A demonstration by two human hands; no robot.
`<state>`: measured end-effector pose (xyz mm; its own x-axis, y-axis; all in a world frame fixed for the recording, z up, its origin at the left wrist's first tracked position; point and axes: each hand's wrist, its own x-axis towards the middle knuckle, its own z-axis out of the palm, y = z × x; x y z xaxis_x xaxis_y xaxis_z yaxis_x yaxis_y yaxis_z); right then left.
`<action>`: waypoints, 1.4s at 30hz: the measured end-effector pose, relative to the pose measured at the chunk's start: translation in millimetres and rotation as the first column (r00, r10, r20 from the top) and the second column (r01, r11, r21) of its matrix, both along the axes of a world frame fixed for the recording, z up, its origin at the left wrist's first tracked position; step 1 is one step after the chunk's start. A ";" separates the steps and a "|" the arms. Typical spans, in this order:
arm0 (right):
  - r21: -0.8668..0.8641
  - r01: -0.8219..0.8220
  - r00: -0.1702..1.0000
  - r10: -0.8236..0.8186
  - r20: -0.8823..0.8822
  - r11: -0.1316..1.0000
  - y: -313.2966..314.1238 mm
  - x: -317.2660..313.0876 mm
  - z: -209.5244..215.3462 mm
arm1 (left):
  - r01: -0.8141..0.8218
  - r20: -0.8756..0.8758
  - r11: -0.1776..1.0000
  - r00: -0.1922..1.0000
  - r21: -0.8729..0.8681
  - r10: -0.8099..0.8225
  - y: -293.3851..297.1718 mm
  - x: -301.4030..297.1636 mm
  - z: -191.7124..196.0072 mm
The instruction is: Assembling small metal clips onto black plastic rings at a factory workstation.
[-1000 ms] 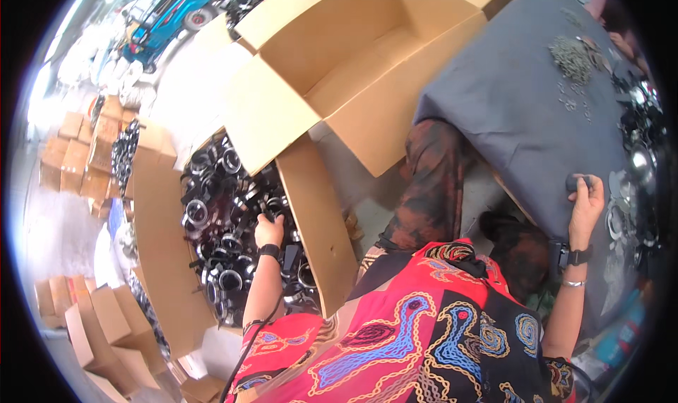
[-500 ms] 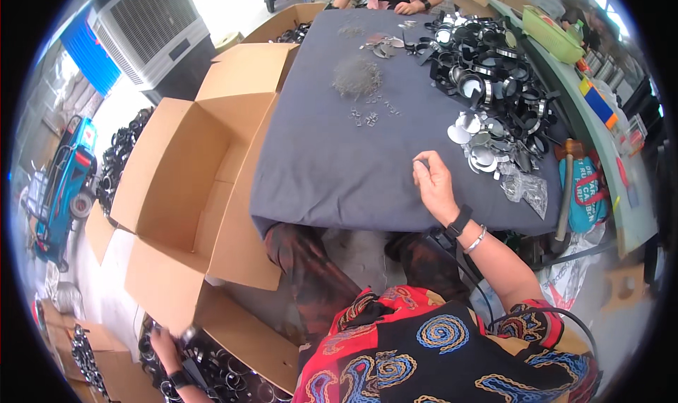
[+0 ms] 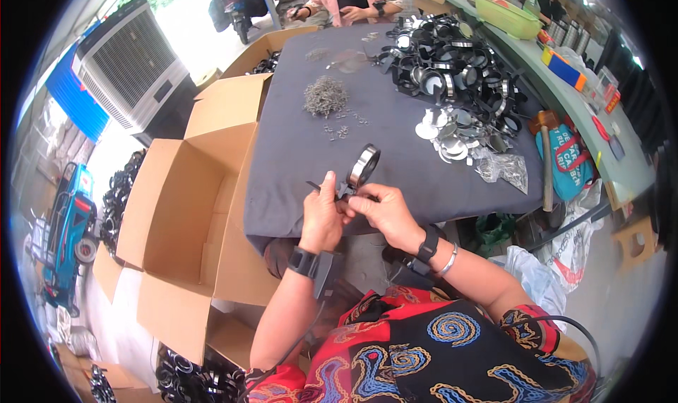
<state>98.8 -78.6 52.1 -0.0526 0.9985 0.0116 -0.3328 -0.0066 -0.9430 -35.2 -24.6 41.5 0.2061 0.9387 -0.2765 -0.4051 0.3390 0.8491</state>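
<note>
Ring bracket [image 3: 361, 168] in both hands, tilted right above the worktop [image 3: 289, 166]

You have the bracket just inside the worktop's near edge, its lower end gripped and its black-and-silver ring standing free. Your left hand [image 3: 323, 219] meets that lower end from the left, thumb raised along it, the other fingers curled in beneath. Your right hand [image 3: 387, 211] comes from the right, thumb and forefinger pinched close together at the same spot. The fingers of both hands are drawn in with little gap; whether they also pinch some smaller part, I cannot tell.

The relation that matters: the ring lies beyond your fingertips, toward the worktop's far side, and the bracket's long axis runs up and away from your grip, slanting right. Your right fingertips sit just under the ring's lower rim, so that hand looks the nearer to it. A thin dark strip [image 3: 313, 185] juts out past your left thumb.

A heap of small metal clips [image 3: 325, 97] lies on the worktop's far left part. Silvery discs [image 3: 448, 134] spread over its right side, with more black ring brackets [image 3: 452, 78] piled behind them. A large cardboard box [image 3: 152, 198] gapes beside the worktop's left edge.
</note>
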 end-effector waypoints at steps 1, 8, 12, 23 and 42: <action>-0.076 0.023 0.999 -0.026 -0.045 0.997 1.0 4.7 -2.9 | -0.017 0.022 0.998 1.000 -0.057 0.019 -1.5 7.4 -0.5; -0.053 0.036 0.971 -0.048 -0.236 0.998 10.7 20.7 -16.1 | 0.157 0.246 0.967 0.963 -0.202 -0.105 -5.9 30.3 -16.6; -0.044 0.051 0.976 -0.059 -0.208 0.998 15.9 20.2 -14.3 | 0.146 0.219 0.968 0.971 -0.204 -0.100 -7.0 29.7 -21.2; -0.228 0.083 0.996 -0.072 0.055 0.970 40.7 58.2 0.7 | 0.189 -0.530 0.817 0.833 0.545 0.161 -27.6 24.2 -25.8; 0.331 0.184 0.282 -0.372 0.884 0.926 159.0 113.9 -37.6 | 0.139 -0.378 0.780 0.916 0.610 0.132 20.6 34.6 -54.3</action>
<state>212.7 80.4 14.6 0.1578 0.9447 0.2875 0.7930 0.0522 -0.6069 -0.6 -4.0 -12.7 0.2159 0.9283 0.3027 -0.0054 -0.3088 0.9511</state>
